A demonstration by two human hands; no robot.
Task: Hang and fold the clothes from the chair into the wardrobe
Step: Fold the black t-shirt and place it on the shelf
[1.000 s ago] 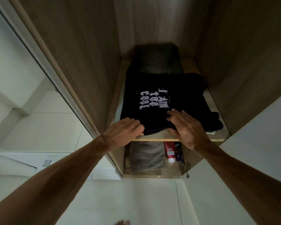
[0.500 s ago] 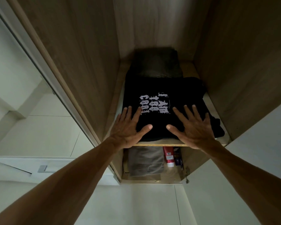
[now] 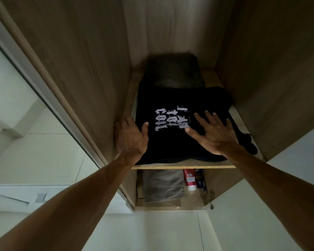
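A folded black T-shirt (image 3: 172,145) with a white print lies on the wooden wardrobe shelf (image 3: 183,166). My left hand (image 3: 130,137) rests at the shirt's left edge, thumb on top and fingers against its side by the wardrobe wall. My right hand (image 3: 213,132) lies flat on the shirt, fingers spread, to the right of the print. Behind the shirt sits a folded dark grey garment (image 3: 174,73). More black cloth (image 3: 248,144) sticks out at the right under the shirt.
Wooden walls close in the shelf at left (image 3: 83,73) and right (image 3: 272,73). Below the shelf lie folded grey-brown clothes (image 3: 163,185) and a red-and-white tube (image 3: 189,180). A white door (image 3: 279,205) stands open at the right. White floor tiles lie beneath.
Both hands slid further in over the shirt. My left hand moved from the top of the shirt to its left edge. The shirt sits a little deeper on the shelf.
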